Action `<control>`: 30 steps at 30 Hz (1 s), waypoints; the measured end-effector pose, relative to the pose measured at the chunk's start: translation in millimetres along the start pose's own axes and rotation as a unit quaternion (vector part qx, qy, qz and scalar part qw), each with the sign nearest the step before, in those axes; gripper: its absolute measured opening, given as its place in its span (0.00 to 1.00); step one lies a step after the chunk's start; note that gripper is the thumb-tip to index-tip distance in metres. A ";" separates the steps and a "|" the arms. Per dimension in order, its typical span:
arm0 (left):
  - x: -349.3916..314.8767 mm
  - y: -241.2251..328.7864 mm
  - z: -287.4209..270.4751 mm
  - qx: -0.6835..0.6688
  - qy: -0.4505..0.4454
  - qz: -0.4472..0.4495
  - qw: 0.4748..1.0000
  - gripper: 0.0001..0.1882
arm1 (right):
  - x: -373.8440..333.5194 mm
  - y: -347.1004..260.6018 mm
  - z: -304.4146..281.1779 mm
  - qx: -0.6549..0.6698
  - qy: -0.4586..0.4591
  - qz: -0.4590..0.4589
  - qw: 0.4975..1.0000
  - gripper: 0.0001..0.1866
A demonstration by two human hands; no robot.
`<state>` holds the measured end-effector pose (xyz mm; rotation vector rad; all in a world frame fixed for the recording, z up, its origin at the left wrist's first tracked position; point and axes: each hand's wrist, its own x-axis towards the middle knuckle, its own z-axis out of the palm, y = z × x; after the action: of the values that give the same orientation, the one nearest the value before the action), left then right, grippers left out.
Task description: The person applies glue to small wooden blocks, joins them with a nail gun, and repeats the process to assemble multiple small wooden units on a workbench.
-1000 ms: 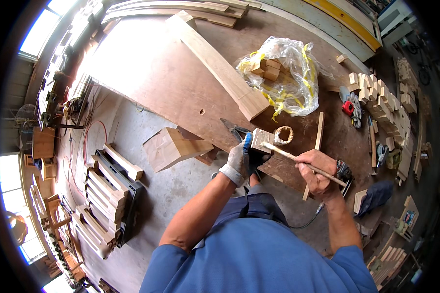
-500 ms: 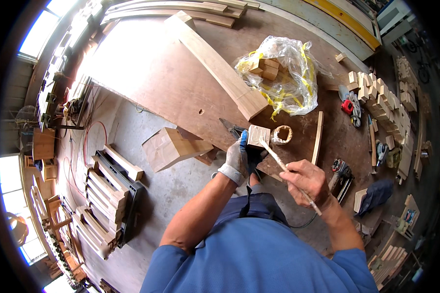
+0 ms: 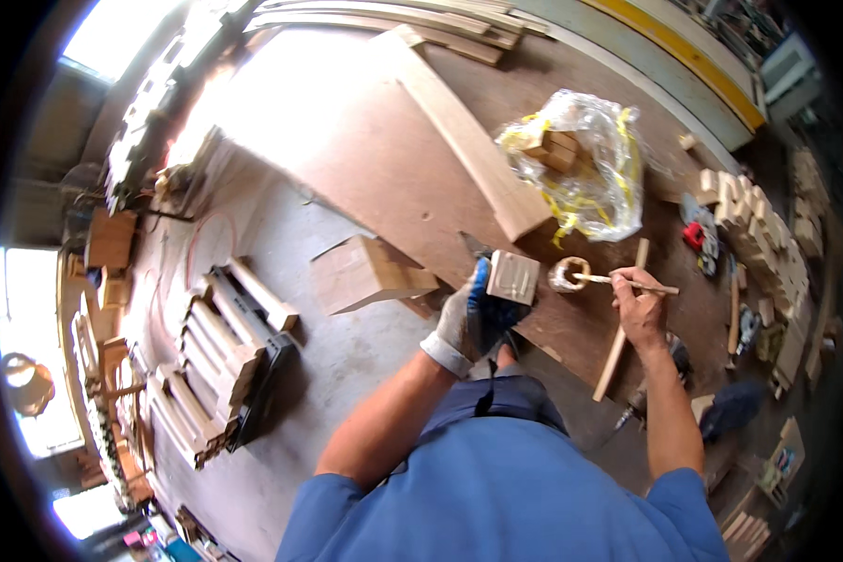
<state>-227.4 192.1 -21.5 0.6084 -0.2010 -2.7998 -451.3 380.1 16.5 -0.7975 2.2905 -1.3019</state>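
Observation:
My gloved left hand [image 3: 471, 314], in white and blue, is closed round a pale wooden block [image 3: 513, 277] near the table's front edge. Grooves run across the block's upward face. Bare and ungloved, my right hand [image 3: 640, 304] pinches a thin pale wooden stick [image 3: 642, 284]. The stick lies nearly level, and its left tip reaches into a small round pot [image 3: 568, 274] with a crusted cream rim. Below my right hand a narrow wood strip [image 3: 622, 328] lies on the table. What the pot holds cannot be made out.
A long board [image 3: 468, 140] crosses the brown tabletop [image 3: 347, 140]. Beyond the pot sits a clear plastic bag [image 3: 595, 178] with wooden blocks. Stacked wood pieces [image 3: 759, 229] and a hammer [image 3: 733, 304] are at right. A cardboard box [image 3: 361, 274] and a slat stack [image 3: 211, 351] stand at left.
My right hand has moved the stick's tip from the block's face over to the pot, and the stick has swung nearly level. The block is still in my left hand, now more tilted.

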 end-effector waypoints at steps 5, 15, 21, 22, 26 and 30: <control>-94.2 38.4 39.8 0.136 0.027 0.040 0.989 0.32 | 36.5 59.3 32.7 0.027 -0.060 0.121 0.990 0.09; -204.5 168.6 26.5 0.612 0.208 0.209 0.734 0.42 | -43.4 25.3 43.8 -0.153 -0.137 0.230 0.951 0.19; -180.9 209.4 -6.8 0.781 0.139 0.287 0.537 0.37 | -98.6 -7.8 136.0 -0.075 -0.247 0.172 0.951 0.18; -178.8 210.6 -9.1 0.786 0.139 0.281 0.533 0.37 | -94.6 -22.4 150.6 -0.083 -0.252 0.123 0.956 0.23; -174.8 217.0 -28.3 0.733 0.150 0.257 0.612 0.38 | -41.5 -79.7 210.6 -0.072 -0.300 -0.016 0.951 0.57; -174.8 211.8 -35.2 0.656 0.177 0.227 0.698 0.38 | 24.5 -113.3 267.9 -0.099 -0.333 -0.199 0.916 0.71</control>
<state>-10.6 37.7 54.7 1.0966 -1.9872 -1.5793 -282.6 144.5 -19.0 -1.5611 1.7612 -0.7540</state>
